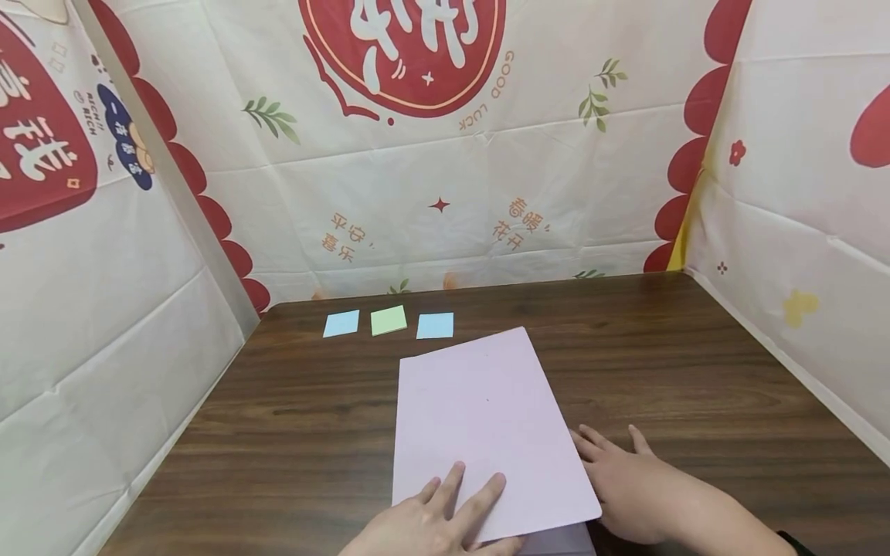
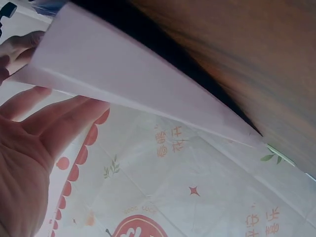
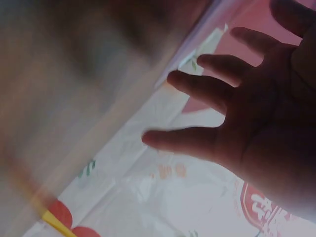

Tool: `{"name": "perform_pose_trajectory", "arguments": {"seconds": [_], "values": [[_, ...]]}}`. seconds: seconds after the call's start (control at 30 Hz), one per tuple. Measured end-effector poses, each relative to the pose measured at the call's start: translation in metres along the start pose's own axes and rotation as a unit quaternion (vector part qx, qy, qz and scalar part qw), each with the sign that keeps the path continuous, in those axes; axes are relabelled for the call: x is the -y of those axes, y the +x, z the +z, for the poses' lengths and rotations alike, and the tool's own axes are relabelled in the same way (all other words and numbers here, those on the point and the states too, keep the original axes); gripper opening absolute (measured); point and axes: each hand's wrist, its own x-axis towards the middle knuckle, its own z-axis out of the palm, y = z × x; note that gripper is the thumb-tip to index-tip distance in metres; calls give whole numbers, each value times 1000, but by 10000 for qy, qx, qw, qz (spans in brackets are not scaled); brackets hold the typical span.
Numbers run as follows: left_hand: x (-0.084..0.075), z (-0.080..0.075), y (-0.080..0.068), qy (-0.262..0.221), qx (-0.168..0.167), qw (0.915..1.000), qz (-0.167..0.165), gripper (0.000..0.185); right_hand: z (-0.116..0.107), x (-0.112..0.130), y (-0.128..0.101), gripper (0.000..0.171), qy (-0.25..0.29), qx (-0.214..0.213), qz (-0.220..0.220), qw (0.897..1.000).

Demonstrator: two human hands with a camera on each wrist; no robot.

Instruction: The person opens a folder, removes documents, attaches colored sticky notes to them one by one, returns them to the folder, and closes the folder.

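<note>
A pale lavender flat cover or stiff sheet (image 1: 480,417) lies at an angle over the near middle of the table, and a second pale layer (image 1: 556,539) shows beneath its near edge. Whether it is a folder or a book cannot be told. My left hand (image 1: 438,517) rests on its near part, fingers spread and mostly straight. My right hand (image 1: 629,486) is beside its right edge, fingers extended and some fingertips hidden by that edge. In the right wrist view the right hand's fingers (image 3: 197,140) are spread apart.
Behind the cover, a blue sticky note (image 1: 341,323), a green sticky note pad (image 1: 388,320) and another blue note (image 1: 435,326) sit in a row on the dark wooden table (image 1: 292,432). Printed white cloth (image 1: 417,170) hangs around the back and sides.
</note>
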Motion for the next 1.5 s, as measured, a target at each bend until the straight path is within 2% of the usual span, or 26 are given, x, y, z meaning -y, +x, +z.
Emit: {"name": "perform_pose_trajectory", "arguments": {"seconds": [0.07, 0.13, 0.17, 0.27, 0.33, 0.47, 0.57, 0.63, 0.77, 0.83, 0.9, 1.0, 1.07, 1.1, 1.2, 1.27, 1.37, 1.43, 1.5], "values": [[1, 1, -2, 584, -298, 9975, 281, 65, 4, 2, 1, 53, -28, 32, -156, 9999], [1, 2, -3, 1028, -547, 9923, 412, 66, 6, 3, 3, 51, -73, -14, -240, 9997], [1, 2, -4, 1413, -705, 9856, 599, 65, 7, 4, 3, 51, -61, -33, -237, 9997], [4, 3, -5, 2506, -1369, 9519, 1112, 57, 8, 5, 4, 51, -71, -64, -254, 9996], [3, 3, -6, 2613, -1737, 9434, 1077, 59, 8, 6, 3, 52, -46, -143, -321, 9994], [5, 5, -4, 2808, -2454, 9210, 1129, 51, 7, 7, 3, 57, -13, -403, -645, 9971], [9, 5, -2, 3008, -2949, 8982, 1256, 50, 6, 7, 4, 56, -130, -595, -839, 9946], [12, 3, -1, 2982, -3174, 8894, 1390, 48, 4, 9, 6, 54, -195, -540, -768, 9954], [20, -7, -4, 2722, -3278, 8885, 1703, 31, 1, 13, 10, 57, -272, -310, -447, 9981], [24, -14, -6, 2559, -3387, 8854, 1894, 24, 1, 15, 12, 63, -338, -276, -311, 9986], [29, -22, -9, 2437, -3448, 8819, 2096, 37, 1, 17, 13, 64, -402, -325, -266, 9983], [38, -36, -14, 2396, -3635, 8698, 2321, 69, 1, 18, 15, 63, -423, -259, -165, 9986], [44, -44, -17, 2203, -3769, 8673, 2392, 88, 1, 19, 16, 62, -366, -92, -50, 9993], [47, -48, -18, 2042, -3850, 8675, 2400, 90, 1, 19, 16, 61, -338, -6, 1, 9994], [53, -59, -23, 1419, -4130, 8658, 2444, 81, 0, 19, 16, 59, -227, 214, 145, 9994], [55, -67, -28, 978, -4315, 8636, 2418, 83, 0, 18, 15, 60, -180, 278, 205, 9992], [59, -80, -37, 698, -4696, 8467, 2401, 97, 1, 18, 14, 59, -155, 291, 283, 9991], [61, -89, -45, 741, -4923, 8357, 2319, 93, 1, 16, 13, 59, -88, 309, 327, 9989], [62, -98, -53, 964, -5068, 8277, 2210, 81, 1, 15, 12, 58, -46, 290, 330, 9990]]}}
